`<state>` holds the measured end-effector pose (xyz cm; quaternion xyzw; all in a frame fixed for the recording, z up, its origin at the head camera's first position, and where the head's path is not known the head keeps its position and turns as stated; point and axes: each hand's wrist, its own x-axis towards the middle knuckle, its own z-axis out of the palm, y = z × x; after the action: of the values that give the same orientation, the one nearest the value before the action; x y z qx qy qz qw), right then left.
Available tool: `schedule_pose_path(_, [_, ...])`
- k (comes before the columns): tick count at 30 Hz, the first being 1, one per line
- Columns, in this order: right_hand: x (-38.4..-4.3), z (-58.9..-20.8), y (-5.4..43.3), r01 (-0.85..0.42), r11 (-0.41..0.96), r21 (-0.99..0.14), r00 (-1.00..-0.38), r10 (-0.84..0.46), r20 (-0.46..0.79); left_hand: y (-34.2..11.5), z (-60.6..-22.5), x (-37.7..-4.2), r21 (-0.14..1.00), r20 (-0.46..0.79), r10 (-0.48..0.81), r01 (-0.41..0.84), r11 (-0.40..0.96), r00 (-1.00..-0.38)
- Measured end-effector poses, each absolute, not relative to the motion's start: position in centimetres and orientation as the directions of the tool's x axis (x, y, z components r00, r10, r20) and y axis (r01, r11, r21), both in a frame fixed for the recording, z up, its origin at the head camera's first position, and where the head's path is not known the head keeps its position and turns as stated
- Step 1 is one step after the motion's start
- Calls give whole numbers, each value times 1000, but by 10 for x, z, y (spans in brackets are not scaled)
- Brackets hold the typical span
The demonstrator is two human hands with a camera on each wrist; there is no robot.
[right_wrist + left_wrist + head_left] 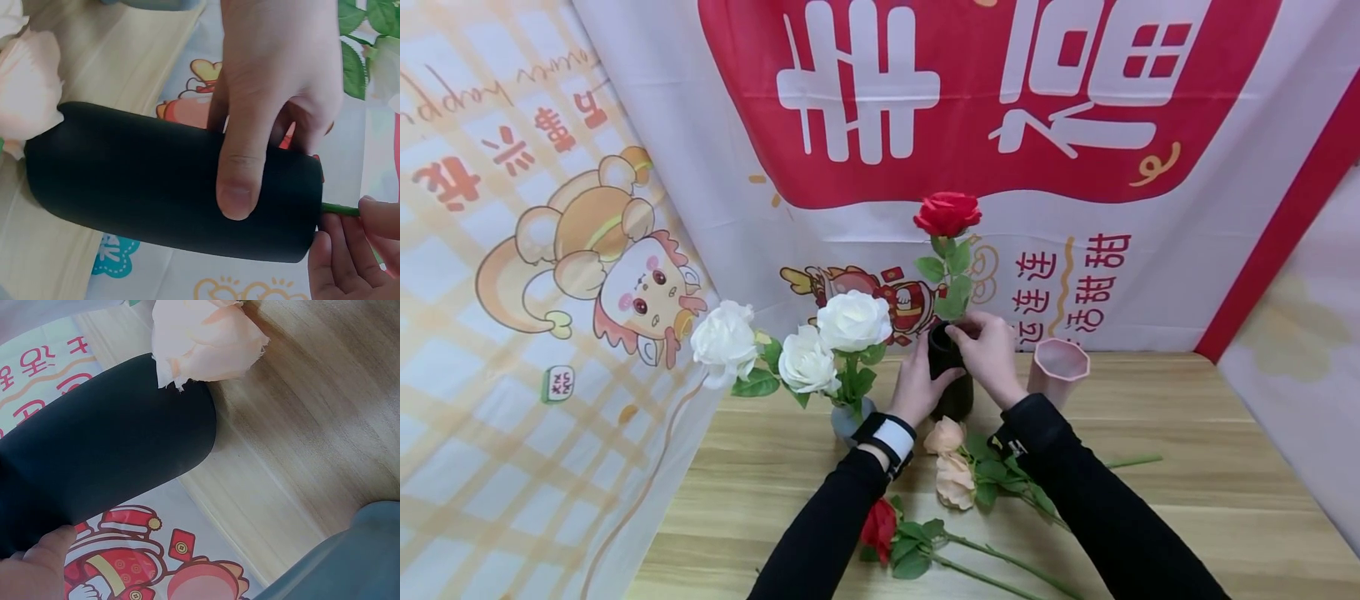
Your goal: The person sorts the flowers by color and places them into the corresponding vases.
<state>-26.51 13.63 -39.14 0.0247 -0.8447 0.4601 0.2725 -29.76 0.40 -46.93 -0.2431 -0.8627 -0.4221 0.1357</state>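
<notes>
The backdrop [962,171] lettering includes “甜甜”; the side cloth [527,275] bears “happy”. The left hand [917,383] wraps the black vase [953,400], upright on the table [775,500], while the right hand [996,362] pinches the red rose [947,215] stem [340,209] at its mouth.

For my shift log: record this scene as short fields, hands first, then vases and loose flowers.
Left hand: grips black vase
Right hand: pinches stem of upright red rose at that vase's mouth
Blue-grey vase: holds white roses
Pink vase: right of black vase
Loose on table: peach roses, second red bloom
</notes>
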Motion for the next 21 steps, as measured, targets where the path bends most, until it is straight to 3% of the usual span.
schedule_pose_path(6, [-270, -395, 134, -350, 652, -673, -817, 138, 559, 3, -470, -297, 636, 455, 316, 553, 538, -832])
schedule_pose_path(12, [-271, -401, 137, -373, 744, -554, -796, 50, 603, 4, -469, -296, 663, 405, 311, 510, 548, -860])
schedule_pose_path(21, [-260, -405, 139, -384, 731, -564, -768, 86, 634, 4, -470, -296, 677, 358, 283, 456, 578, -890])
